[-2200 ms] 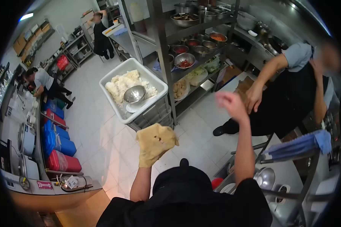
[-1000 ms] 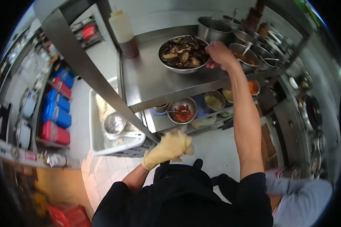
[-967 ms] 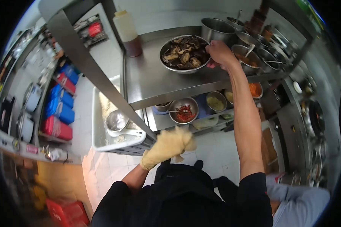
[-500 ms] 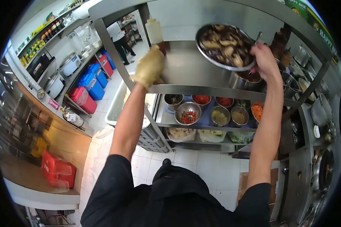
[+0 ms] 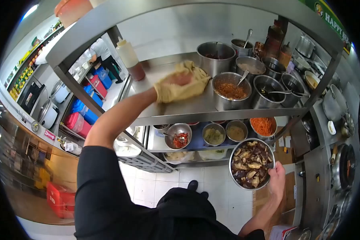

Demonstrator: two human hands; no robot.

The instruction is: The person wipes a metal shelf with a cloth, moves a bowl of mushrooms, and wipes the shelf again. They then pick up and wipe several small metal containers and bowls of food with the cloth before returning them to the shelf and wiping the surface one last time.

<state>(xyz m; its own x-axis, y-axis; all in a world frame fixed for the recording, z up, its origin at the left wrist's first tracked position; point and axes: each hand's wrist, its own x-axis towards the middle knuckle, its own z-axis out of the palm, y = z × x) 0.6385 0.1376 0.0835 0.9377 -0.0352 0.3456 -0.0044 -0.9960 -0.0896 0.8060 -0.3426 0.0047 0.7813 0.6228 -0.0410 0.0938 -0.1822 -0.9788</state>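
Observation:
On the steel shelf [image 5: 160,110] my left hand [image 5: 179,80] presses on a yellow cloth [image 5: 170,91], slightly blurred, its fingers partly hidden by the folds. A squeeze bottle [image 5: 130,60] stands to its left, and several steel pots, one with an orange-brown filling [image 5: 229,91], stand to its right. My right hand [image 5: 276,178] grips the rim of a round metal bowl [image 5: 252,164] of dark sliced mushrooms, held below and in front of the shelf.
Lower shelves carry bowls of shredded carrot [image 5: 262,126], chopped red pieces [image 5: 180,138] and green pieces [image 5: 213,135]. A person [image 5: 106,56] in a white top stands in the back left. Pans [image 5: 344,166] line the right side.
My right hand has brought the mushroom bowl down and toward me, off the upper shelf area, uncovering the pots. My left hand with the cloth has moved right across the shelf.

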